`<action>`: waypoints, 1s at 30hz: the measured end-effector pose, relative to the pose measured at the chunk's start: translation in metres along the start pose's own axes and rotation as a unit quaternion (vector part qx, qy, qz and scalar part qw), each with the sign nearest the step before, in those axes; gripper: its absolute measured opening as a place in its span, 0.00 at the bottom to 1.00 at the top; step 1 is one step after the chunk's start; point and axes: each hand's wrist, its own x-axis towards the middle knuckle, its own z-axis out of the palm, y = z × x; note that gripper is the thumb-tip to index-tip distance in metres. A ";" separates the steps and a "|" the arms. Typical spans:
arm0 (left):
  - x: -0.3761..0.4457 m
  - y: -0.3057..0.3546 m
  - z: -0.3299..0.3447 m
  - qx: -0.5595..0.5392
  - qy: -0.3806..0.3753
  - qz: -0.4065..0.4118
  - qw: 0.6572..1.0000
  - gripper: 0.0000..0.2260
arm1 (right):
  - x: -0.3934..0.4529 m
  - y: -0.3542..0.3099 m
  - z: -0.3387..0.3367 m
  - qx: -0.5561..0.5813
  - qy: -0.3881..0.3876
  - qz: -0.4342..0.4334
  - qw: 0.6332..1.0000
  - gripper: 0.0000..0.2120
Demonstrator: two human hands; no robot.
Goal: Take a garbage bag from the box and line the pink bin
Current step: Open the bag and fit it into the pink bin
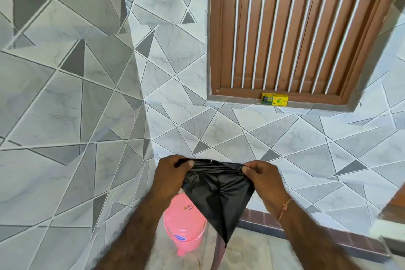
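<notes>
A black garbage bag (221, 197) hangs in front of me, bunched along its top edge and tapering to a point below. My left hand (172, 176) pinches the top edge at its left end, and my right hand (262, 178) pinches the right end. Both hands hold the bag up at about the same height. The pink bin (183, 223) stands on the floor below and left of the bag, its lid closed and partly hidden by the bag and my left forearm. The yellow-green bag box (274, 99) lies on the window sill above.
Grey patterned tiled walls meet in a corner (142, 98) behind the bin. A brown wooden shuttered window with white bars (300, 33) is set in the right wall. A brick-coloured skirting strip (263, 218) runs along the floor at the right.
</notes>
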 end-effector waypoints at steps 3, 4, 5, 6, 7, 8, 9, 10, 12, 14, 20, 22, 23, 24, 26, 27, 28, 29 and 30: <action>0.005 0.000 0.009 0.019 0.016 0.003 1.000 0.11 | -0.001 -0.003 0.005 -0.166 0.082 -0.101 0.978 0.06; 0.005 0.001 0.012 -0.005 0.028 -0.007 1.000 0.12 | -0.006 -0.006 0.008 -0.212 0.129 -0.159 0.956 0.07; 0.006 0.002 0.015 -0.037 0.040 -0.016 0.998 0.13 | -0.014 -0.009 0.012 -0.224 0.172 -0.227 0.932 0.08; 0.007 0.002 0.018 -0.060 0.051 -0.025 0.997 0.13 | -0.025 -0.013 0.017 -0.208 0.192 -0.275 0.919 0.06; 0.006 0.004 0.021 -0.075 0.060 -0.030 0.995 0.13 | -0.037 -0.017 0.024 -0.182 0.173 -0.284 0.925 0.05; 0.005 0.006 0.023 -0.091 0.065 -0.032 0.993 0.12 | -0.047 -0.020 0.033 -0.154 0.130 -0.253 0.946 0.08; 0.003 0.009 0.026 -0.110 0.064 -0.034 0.991 0.11 | -0.055 -0.022 0.042 -0.120 0.075 -0.184 0.973 0.11; 0.000 0.011 0.028 -0.130 0.059 -0.039 0.989 0.09 | -0.057 -0.025 0.049 -0.069 0.025 -0.094 0.993 0.13; -0.005 0.013 0.030 -0.143 0.038 -0.034 0.988 0.09 | -0.053 -0.028 0.055 0.095 -0.055 0.090 0.990 0.15; -0.011 0.013 0.030 -0.109 0.005 -0.010 0.994 0.13 | -0.047 -0.032 0.052 0.232 -0.114 0.177 0.950 0.14; -0.022 0.006 0.028 -0.044 -0.061 0.002 0.997 0.17 | -0.037 -0.036 0.045 0.178 -0.099 0.106 0.973 0.08; -0.019 0.003 0.024 -0.045 -0.052 -0.020 0.997 0.17 | -0.035 -0.035 0.043 0.099 -0.082 0.046 0.991 0.08; -0.016 0.000 0.021 -0.050 -0.036 -0.032 0.998 0.18 | -0.034 -0.035 0.041 0.081 -0.080 0.029 0.993 0.08; -0.014 -0.002 0.019 -0.056 -0.015 -0.041 0.997 0.18 | -0.031 -0.033 0.039 0.079 -0.078 0.027 0.993 0.08; -0.009 -0.008 0.015 -0.069 0.036 -0.059 0.995 0.17 | -0.025 -0.027 0.034 0.086 -0.058 0.046 0.994 0.05; -0.007 -0.010 0.014 -0.074 0.064 -0.065 0.993 0.15 | -0.022 -0.025 0.031 0.080 -0.037 0.055 0.995 0.04; -0.006 -0.011 0.012 -0.077 0.091 -0.067 0.991 0.12 | -0.019 -0.021 0.028 0.065 -0.016 0.061 0.996 0.03; -0.005 -0.011 0.010 -0.078 0.108 -0.066 0.989 0.09 | -0.016 -0.018 0.025 0.053 0.001 0.067 0.996 0.04; -0.004 -0.010 0.008 -0.076 0.112 -0.064 0.989 0.07 | -0.014 -0.014 0.021 0.045 0.015 0.072 0.996 0.05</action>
